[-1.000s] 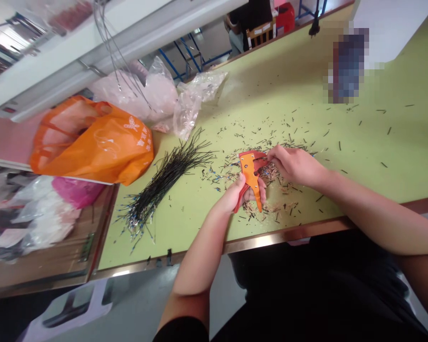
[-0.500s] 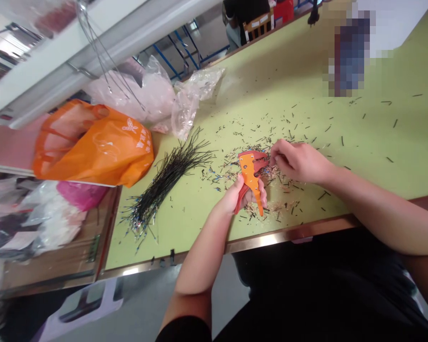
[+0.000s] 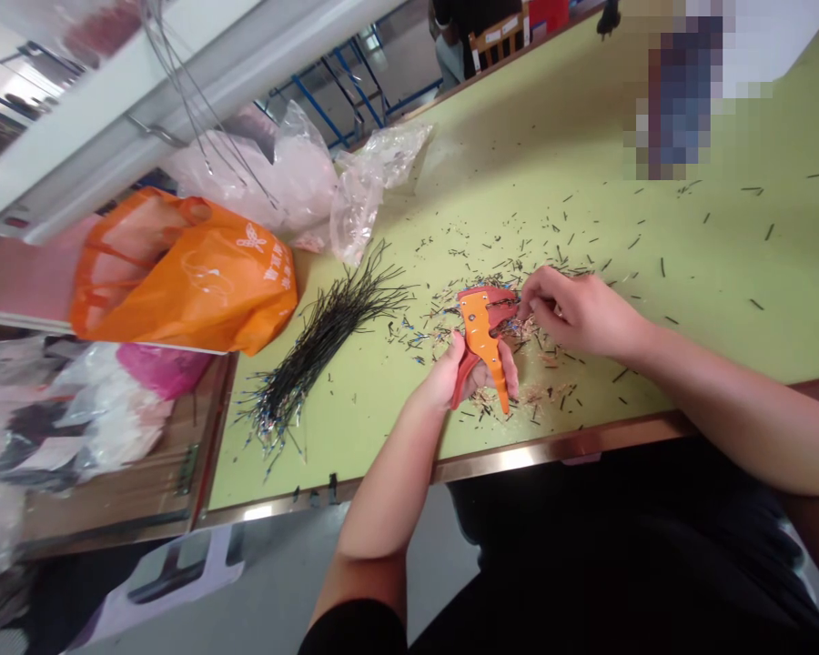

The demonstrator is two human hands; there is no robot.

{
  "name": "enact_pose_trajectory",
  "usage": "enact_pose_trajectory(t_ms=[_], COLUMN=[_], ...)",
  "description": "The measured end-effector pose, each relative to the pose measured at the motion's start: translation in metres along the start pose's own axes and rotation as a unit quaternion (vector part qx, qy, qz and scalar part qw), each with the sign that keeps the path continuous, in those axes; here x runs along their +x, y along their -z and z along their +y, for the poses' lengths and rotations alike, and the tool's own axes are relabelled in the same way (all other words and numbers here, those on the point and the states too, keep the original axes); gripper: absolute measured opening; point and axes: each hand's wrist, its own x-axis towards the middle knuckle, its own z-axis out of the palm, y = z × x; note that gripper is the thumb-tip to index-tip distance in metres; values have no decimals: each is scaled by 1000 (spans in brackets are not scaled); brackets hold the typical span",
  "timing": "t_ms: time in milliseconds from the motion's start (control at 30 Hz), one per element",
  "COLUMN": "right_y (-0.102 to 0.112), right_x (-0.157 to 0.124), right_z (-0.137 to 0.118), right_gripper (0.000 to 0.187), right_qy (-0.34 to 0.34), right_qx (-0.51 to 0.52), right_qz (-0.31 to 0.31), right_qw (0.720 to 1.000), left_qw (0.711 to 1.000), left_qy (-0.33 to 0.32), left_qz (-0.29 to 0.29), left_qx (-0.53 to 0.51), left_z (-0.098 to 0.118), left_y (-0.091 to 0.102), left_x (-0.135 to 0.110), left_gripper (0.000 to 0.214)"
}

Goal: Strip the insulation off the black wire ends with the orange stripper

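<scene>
My left hand (image 3: pixel 450 380) grips the red handles of an orange-and-red wire stripper (image 3: pixel 479 332), which is held just above the table. My right hand (image 3: pixel 580 314) is beside the stripper's jaws, its fingertips pinched together. I cannot make out whether a thin wire lies between them. Around both hands lie scattered cut insulation and wire scraps (image 3: pixel 536 396). To the left, a loose bundle of black wires (image 3: pixel 320 341) with bared, shiny ends rests on the table.
The green table (image 3: pixel 587 182) has a metal front edge (image 3: pixel 552 446). Behind the bundle sit an orange plastic bag (image 3: pixel 191 282) and clear plastic bags (image 3: pixel 355 205). A pink bag (image 3: pixel 164 368) lies lower left. A person (image 3: pixel 468 23) sits beyond the table.
The view has drifted slightly. Both hands stay in nearly the same place at the stripper, with my right fingertips still at its jaws.
</scene>
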Motion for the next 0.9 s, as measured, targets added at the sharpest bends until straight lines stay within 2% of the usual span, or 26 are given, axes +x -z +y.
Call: enact_pose_trajectory(t_ms=[200,333,500,667,767,900], right_y=[-2,-2,-5,-6,-5,-4], right_x=[-2,-1,1,2,1,2], right_z=[-10,-8,2,3,1,-1], right_gripper=[11,14,18,11,2,7], right_qy=[-88,-180,-245,-233,-223,-221], right_qx=[67,180,261,348,359,358], right_qz=[4,-20,-52,-74,-74,-69], right_qw=[994,967,932,905,903,905], left_qw=[1000,998,996,994,998,999], left_qy=[6,0,-26,-45,-35,-26], left_qz=[15,28,50,47,30,18], left_qx=[20,48,66,82,48,-5], left_z=[-1,-5,-12,-14,-10,-3], left_y=[2,4,7,10,8,4], left_x=[1,1,1,1,1,1], left_gripper=[96,93,91,92,92,87])
